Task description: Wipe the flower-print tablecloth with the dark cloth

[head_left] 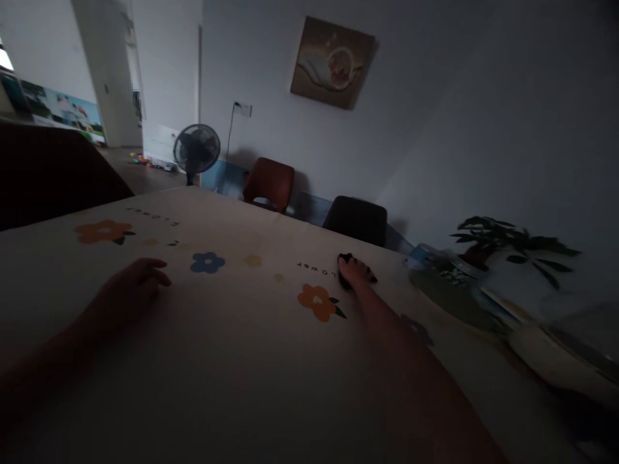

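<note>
My right hand [354,269] reaches far across the table and presses down on a dark, crumpled piece that looks like a cloth [344,278]. Its fingers close over the piece, which shows at both sides of the hand. Just in front of it an orange flower is printed on the pale tablecloth [242,361]. My left hand [140,280] is at the left, over or on the tablecloth, with its fingers loosely stretched and apart. Nothing shows in it. A printed blue flower lies to its right. The light is dim.
Along the right side of the table are a potted plant [476,241], a green mat [445,296] and a pale rounded container [551,354]. Beyond the far edge stand a brown chair [271,180], a dark chair [358,216] and a fan [197,148].
</note>
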Available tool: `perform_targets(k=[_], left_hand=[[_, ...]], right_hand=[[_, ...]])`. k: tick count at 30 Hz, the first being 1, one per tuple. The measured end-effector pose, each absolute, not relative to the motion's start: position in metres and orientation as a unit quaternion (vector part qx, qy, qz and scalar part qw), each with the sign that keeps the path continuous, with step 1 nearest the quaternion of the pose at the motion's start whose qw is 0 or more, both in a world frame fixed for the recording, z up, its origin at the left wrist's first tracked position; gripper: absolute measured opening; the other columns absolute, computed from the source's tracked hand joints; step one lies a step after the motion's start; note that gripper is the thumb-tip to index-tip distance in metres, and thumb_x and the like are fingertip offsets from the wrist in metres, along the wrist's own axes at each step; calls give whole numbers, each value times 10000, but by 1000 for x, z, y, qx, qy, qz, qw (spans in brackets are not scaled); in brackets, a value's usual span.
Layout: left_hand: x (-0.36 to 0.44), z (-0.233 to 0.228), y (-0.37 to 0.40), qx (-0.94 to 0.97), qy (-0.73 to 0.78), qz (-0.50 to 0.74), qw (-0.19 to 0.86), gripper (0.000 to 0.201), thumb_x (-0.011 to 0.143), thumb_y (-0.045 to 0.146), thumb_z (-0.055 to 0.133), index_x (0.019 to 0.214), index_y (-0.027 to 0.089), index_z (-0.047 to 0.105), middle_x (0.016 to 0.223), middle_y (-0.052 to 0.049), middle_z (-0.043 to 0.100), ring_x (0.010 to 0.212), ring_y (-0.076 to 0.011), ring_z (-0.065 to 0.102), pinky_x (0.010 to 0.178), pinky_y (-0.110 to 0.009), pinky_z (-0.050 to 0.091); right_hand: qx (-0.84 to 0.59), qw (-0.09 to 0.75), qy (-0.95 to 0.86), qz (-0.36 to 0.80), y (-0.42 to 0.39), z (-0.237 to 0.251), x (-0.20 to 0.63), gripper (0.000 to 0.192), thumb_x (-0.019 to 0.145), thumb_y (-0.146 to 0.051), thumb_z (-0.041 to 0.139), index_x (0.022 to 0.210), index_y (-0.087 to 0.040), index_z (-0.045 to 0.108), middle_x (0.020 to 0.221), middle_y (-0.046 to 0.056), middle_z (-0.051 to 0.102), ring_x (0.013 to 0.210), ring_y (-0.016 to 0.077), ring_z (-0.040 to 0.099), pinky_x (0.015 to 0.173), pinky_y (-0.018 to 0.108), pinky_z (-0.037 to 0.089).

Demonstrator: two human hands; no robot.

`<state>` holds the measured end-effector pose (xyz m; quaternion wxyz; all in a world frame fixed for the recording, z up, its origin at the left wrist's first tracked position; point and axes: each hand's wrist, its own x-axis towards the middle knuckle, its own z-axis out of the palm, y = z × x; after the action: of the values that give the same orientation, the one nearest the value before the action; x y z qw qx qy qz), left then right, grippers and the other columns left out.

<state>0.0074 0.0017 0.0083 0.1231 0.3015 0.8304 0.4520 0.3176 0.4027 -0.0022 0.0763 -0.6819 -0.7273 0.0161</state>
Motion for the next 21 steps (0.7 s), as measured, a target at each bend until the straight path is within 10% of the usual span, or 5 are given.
perform_targets(k=[21], left_hand=[[2, 0, 4, 254, 802, 532, 92, 389, 789, 215, 436, 1173, 170, 480, 919, -48, 686, 706, -168, 604, 682, -297, 419]], right_hand=[[-172, 54, -976, 126, 177, -1, -81, 645, 1015, -540, 216, 1544, -174, 254, 1620, 73, 170, 1483, 280, 67, 1189, 563, 52]])
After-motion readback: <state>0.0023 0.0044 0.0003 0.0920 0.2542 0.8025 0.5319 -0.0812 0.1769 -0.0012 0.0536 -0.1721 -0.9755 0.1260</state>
